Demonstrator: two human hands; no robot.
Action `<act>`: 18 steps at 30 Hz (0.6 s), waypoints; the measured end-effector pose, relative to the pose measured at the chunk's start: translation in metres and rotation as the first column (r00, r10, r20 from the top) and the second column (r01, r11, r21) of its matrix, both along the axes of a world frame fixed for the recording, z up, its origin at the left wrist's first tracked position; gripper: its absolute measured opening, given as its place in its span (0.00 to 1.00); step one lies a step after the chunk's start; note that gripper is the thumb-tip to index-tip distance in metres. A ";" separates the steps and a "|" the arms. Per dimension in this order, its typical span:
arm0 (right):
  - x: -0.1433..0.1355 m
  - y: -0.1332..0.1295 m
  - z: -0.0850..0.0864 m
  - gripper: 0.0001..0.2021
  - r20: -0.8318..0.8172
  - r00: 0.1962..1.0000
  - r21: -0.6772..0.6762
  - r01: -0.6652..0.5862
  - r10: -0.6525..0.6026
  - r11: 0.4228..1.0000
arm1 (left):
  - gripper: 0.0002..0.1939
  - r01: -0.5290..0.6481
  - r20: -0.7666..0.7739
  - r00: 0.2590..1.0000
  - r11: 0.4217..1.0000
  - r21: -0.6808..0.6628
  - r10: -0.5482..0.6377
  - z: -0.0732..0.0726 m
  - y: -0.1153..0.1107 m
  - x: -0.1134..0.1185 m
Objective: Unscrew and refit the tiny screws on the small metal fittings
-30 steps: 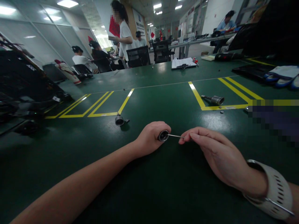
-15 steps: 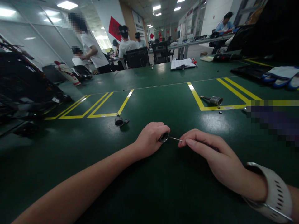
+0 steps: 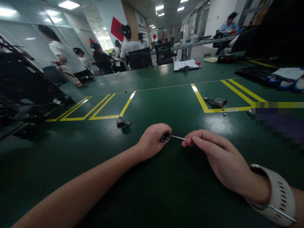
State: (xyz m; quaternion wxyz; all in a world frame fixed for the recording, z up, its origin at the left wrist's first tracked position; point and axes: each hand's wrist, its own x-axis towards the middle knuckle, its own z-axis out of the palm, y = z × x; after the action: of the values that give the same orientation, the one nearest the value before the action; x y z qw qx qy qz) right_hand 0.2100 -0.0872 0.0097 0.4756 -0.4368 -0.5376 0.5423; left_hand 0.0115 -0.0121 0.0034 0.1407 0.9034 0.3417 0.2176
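Note:
My left hand (image 3: 152, 141) is wrapped round a dark metal cylindrical part (image 3: 165, 136), whose hollow round end faces me. My right hand (image 3: 213, 148) pinches a thin metal rod (image 3: 178, 137). The rod's far end meets the right side of the cylindrical part; whether it goes inside cannot be made out. Beyond my left hand, a similar metal cup-shaped part (image 3: 121, 123) lies on the green table (image 3: 163, 110) beside small metal pieces (image 3: 129, 123). Another cup-shaped part with a stem (image 3: 219, 102) lies on its side within yellow tape at the right.
Small nuts (image 3: 224, 114) lie near the right tape (image 3: 213, 110). Farther back are a clipboard with paper (image 3: 185, 65) and a black tool (image 3: 231, 58). White and blue gloves (image 3: 287, 77) rest at the right. Dark equipment (image 3: 23, 82) stands at the left; several people are beyond the table.
The held cylindrical part has turned, showing more of its open end. My right hand and the rod have shifted slightly up and right. A standing person in the background has moved left.

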 end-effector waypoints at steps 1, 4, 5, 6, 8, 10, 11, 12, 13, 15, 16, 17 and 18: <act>0.000 -0.002 0.001 0.09 0.067 0.998 0.046 -0.002 -0.001 0.999 | 0.05 -0.009 -0.018 1.000 1.000 0.005 0.009 0.000 0.000 0.001; -0.001 -0.007 0.007 0.10 0.259 0.966 0.149 -0.028 -0.012 0.988 | 0.05 -0.018 -0.072 0.997 0.999 0.042 0.021 0.001 -0.002 0.002; -0.002 -0.008 0.009 0.10 0.295 0.955 0.166 -0.040 -0.011 0.985 | 0.05 -0.015 -0.092 0.996 0.998 0.057 0.020 0.001 -0.002 0.002; -0.002 -0.008 0.009 0.11 0.312 0.950 0.172 -0.052 -0.005 0.984 | 0.05 -0.011 -0.108 0.994 0.997 0.070 0.019 0.002 -0.003 0.003; -0.002 -0.006 0.008 0.11 0.295 0.955 0.152 -0.063 0.016 0.986 | 0.05 0.000 -0.124 0.992 0.997 0.083 0.011 0.003 -0.003 0.003; 0.000 -0.003 0.004 0.11 0.221 0.975 0.103 -0.056 0.032 0.993 | 0.05 0.020 -0.114 0.993 0.997 0.077 -0.011 0.003 -0.003 0.002; 0.001 -0.002 0.002 0.11 0.172 0.984 0.071 -0.054 0.041 0.996 | 0.05 0.033 -0.104 0.994 0.997 0.070 -0.026 0.003 -0.003 0.001; 0.002 0.000 0.000 0.10 0.119 0.992 0.040 -0.051 0.046 0.998 | 0.05 0.046 -0.093 0.995 0.997 0.061 -0.041 0.003 -0.003 0.001; 0.003 0.002 -0.001 0.10 0.067 0.997 0.012 -0.049 0.049 0.999 | 0.05 0.058 -0.083 0.995 0.997 0.051 -0.054 0.003 -0.003 0.000; 0.003 0.004 -0.001 0.10 -0.025 0.999 -0.040 -0.039 0.038 0.998 | 0.04 0.072 -0.060 0.996 0.997 0.030 -0.071 0.003 -0.002 -0.001; 0.002 0.005 0.000 0.10 -0.067 0.997 -0.064 -0.029 0.024 0.998 | 0.04 0.076 -0.046 0.996 0.997 0.018 -0.075 0.003 -0.002 -0.001; 0.002 0.006 0.001 0.10 -0.106 0.994 -0.083 -0.017 0.008 0.996 | 0.03 0.080 -0.031 0.996 0.997 0.005 -0.080 0.002 -0.002 -0.001; 0.001 0.006 0.002 0.10 -0.137 0.991 -0.100 -0.008 -0.006 0.995 | 0.03 0.082 -0.013 0.997 0.997 -0.006 -0.082 0.002 -0.001 -0.001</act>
State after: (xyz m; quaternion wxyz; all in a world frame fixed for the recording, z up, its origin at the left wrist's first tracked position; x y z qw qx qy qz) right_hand 0.2108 -0.0812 0.0115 0.4884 -0.4217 -0.4759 0.5976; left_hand 0.0101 -0.0132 0.0054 0.1496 0.9177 0.3058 0.2048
